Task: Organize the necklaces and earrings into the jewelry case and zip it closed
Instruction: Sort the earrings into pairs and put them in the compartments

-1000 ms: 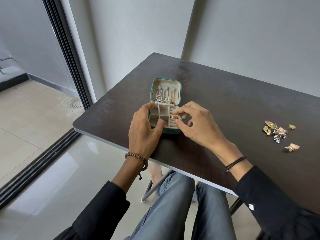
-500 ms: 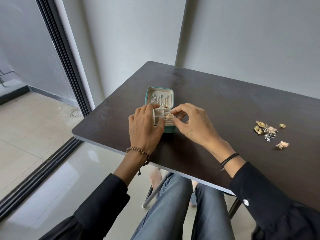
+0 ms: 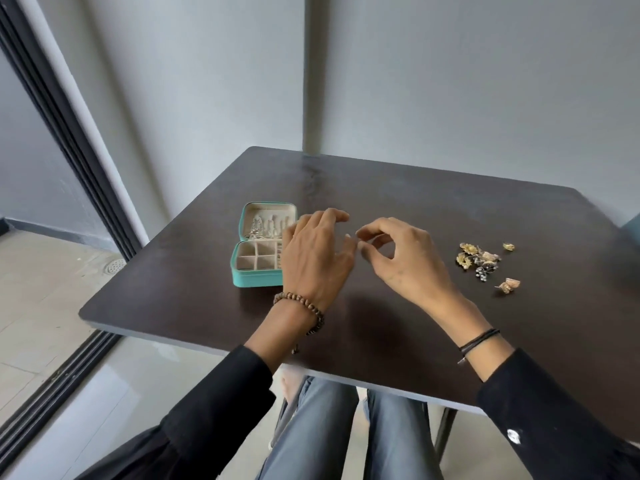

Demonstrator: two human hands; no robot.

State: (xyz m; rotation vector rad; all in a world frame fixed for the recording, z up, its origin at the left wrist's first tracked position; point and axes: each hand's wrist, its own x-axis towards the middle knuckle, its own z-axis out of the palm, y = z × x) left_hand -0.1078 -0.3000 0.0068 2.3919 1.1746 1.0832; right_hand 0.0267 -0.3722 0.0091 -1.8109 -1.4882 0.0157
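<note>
A small teal jewelry case (image 3: 254, 279) lies open at the table's left, its lid back with several necklaces (image 3: 258, 226) hanging inside. The base's cream compartments are partly hidden by my left hand (image 3: 317, 258), which hovers over the case's right side with fingers spread and nothing in it. My right hand (image 3: 403, 259) hangs above bare tabletop just right of the case, thumb and forefinger curled near each other, holding nothing I can see. A loose pile of gold and silver earrings (image 3: 479, 261) lies further right, with one separate earring (image 3: 509, 285) in front of it.
The dark table (image 3: 398, 188) stands against a grey wall corner. Its near edge runs over my knees. A sliding door track and tiled floor lie to the left. Another small gold earring (image 3: 508, 246) sits behind the pile.
Both hands have lifted off the case and shifted right; the right hand has left the compartments. The camera has tilted up and moved back.
</note>
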